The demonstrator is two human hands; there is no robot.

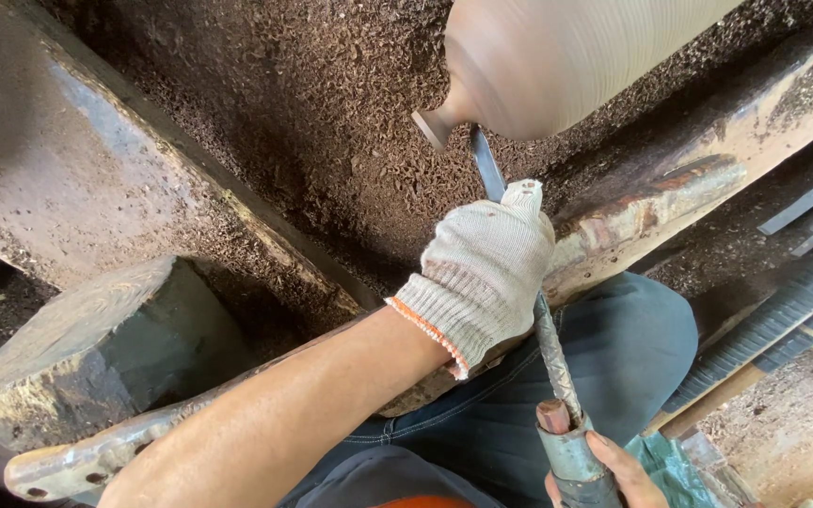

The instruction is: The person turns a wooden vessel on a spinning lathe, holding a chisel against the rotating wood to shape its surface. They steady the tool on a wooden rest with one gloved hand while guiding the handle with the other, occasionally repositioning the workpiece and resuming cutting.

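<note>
A long chisel (519, 273) is held in both hands. The gloved left hand (484, 273) is closed over the blade and pressed on the rest bar (651, 207) beneath it; the bare right hand (604, 475), below and nearer the body, is wrapped round the metal handle end. Just beyond the left fingers, the chisel tip is set against the narrow neck of the wooden vase (557, 56) on the lathe. A catch could be judged likely if the tip were tilted or lifted off the bar. Shavings (331, 122) are spread beyond the glove.
</note>
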